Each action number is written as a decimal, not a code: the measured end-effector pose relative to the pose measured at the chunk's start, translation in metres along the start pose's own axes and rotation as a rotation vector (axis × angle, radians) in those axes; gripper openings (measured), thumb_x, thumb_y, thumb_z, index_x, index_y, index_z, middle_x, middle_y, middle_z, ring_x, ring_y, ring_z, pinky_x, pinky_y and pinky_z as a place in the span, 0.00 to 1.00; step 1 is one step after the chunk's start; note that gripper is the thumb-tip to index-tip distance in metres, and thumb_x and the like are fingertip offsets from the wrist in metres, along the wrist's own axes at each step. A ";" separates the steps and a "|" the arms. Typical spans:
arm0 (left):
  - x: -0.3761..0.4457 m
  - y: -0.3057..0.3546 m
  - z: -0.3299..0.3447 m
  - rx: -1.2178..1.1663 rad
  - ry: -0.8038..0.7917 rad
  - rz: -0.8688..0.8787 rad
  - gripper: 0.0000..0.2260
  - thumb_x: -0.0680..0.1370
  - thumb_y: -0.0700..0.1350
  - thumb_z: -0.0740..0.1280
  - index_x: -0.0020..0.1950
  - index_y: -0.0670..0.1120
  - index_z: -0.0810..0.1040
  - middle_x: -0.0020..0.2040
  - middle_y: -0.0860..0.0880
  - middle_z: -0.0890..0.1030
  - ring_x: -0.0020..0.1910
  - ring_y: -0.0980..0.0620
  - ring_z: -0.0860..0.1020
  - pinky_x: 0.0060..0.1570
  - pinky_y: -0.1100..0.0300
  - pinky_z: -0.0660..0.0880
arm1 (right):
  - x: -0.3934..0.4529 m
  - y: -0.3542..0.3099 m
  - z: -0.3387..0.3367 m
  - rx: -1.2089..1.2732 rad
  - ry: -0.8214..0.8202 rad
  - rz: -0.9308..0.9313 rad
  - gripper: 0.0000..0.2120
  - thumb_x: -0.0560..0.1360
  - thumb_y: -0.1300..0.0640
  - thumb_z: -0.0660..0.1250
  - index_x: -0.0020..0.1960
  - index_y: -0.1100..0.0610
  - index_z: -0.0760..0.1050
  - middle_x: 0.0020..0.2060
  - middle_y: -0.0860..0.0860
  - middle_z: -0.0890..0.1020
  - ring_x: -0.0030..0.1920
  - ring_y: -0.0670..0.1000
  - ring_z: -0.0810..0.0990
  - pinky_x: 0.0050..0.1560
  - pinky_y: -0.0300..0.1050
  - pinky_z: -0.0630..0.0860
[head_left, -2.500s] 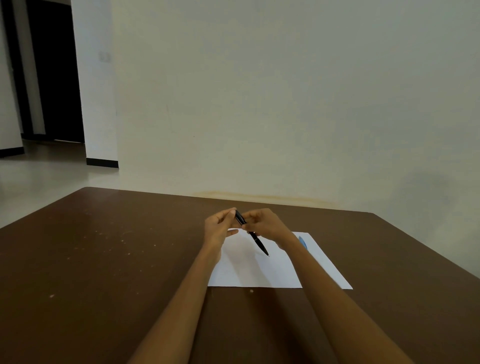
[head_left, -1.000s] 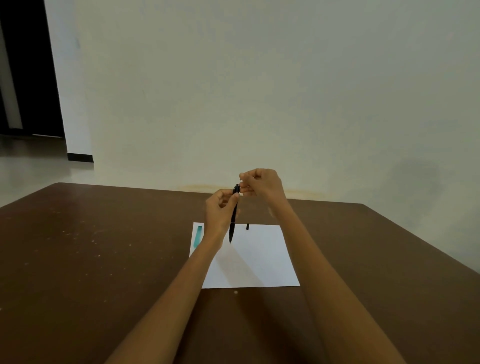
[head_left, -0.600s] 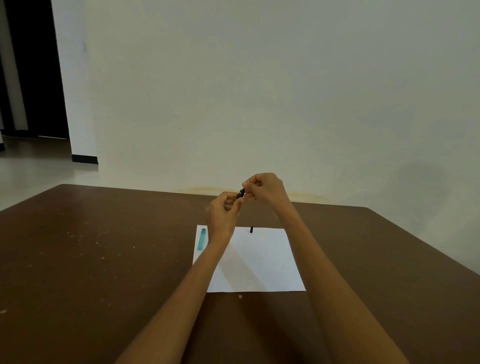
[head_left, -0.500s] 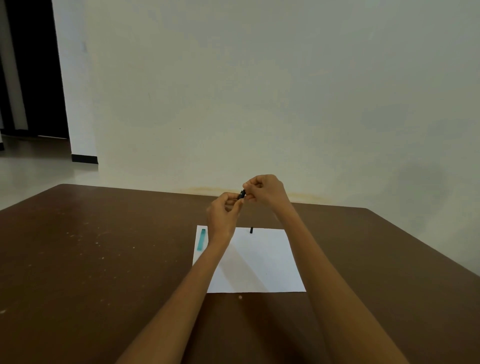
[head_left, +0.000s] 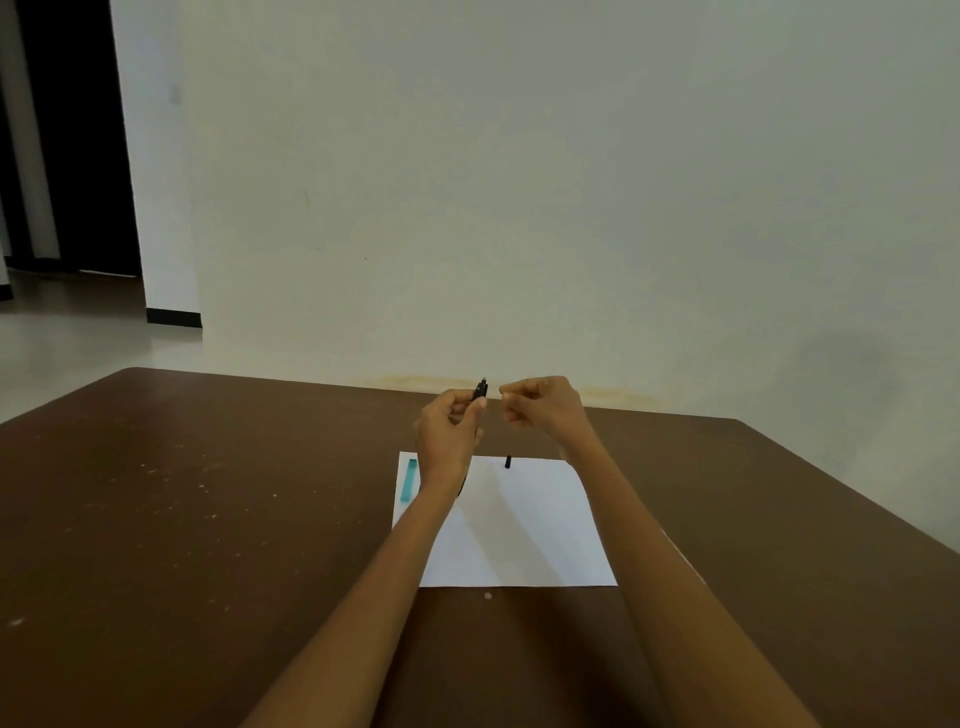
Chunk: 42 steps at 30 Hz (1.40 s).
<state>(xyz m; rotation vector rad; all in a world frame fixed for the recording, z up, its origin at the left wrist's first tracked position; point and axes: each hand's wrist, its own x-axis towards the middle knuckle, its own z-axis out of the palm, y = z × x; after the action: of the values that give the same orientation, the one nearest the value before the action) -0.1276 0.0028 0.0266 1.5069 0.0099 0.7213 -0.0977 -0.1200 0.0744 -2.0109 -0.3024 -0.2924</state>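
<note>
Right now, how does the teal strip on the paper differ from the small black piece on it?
The teal strip is long and lies along the left edge of the paper; the black piece is a short stub near the far edge. The teal strip is bright, the black piece dark. Both rest on the paper, apart from each other.
</note>
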 end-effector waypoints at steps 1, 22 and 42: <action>0.000 0.000 0.000 -0.017 -0.006 -0.013 0.05 0.76 0.44 0.68 0.49 0.43 0.80 0.38 0.47 0.80 0.30 0.54 0.77 0.32 0.62 0.78 | 0.000 0.009 0.002 -0.160 0.007 0.004 0.09 0.75 0.62 0.67 0.52 0.63 0.81 0.38 0.55 0.82 0.38 0.50 0.80 0.50 0.43 0.78; -0.003 0.003 0.003 -0.025 -0.014 0.006 0.04 0.76 0.44 0.68 0.47 0.45 0.80 0.37 0.48 0.80 0.33 0.52 0.79 0.31 0.66 0.77 | 0.005 -0.007 0.007 0.387 0.041 0.021 0.08 0.75 0.62 0.67 0.52 0.64 0.80 0.39 0.53 0.83 0.37 0.47 0.80 0.43 0.37 0.78; -0.003 0.002 0.002 0.106 0.014 0.064 0.07 0.76 0.44 0.68 0.51 0.43 0.81 0.41 0.48 0.82 0.39 0.50 0.80 0.43 0.51 0.81 | 0.000 -0.031 0.005 0.118 -0.009 -0.011 0.09 0.73 0.57 0.71 0.46 0.63 0.82 0.40 0.55 0.84 0.34 0.48 0.82 0.43 0.36 0.81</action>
<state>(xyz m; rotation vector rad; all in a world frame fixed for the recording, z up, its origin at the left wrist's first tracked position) -0.1298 0.0000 0.0277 1.6095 0.0100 0.7930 -0.1079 -0.1020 0.0986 -1.8957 -0.3292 -0.2661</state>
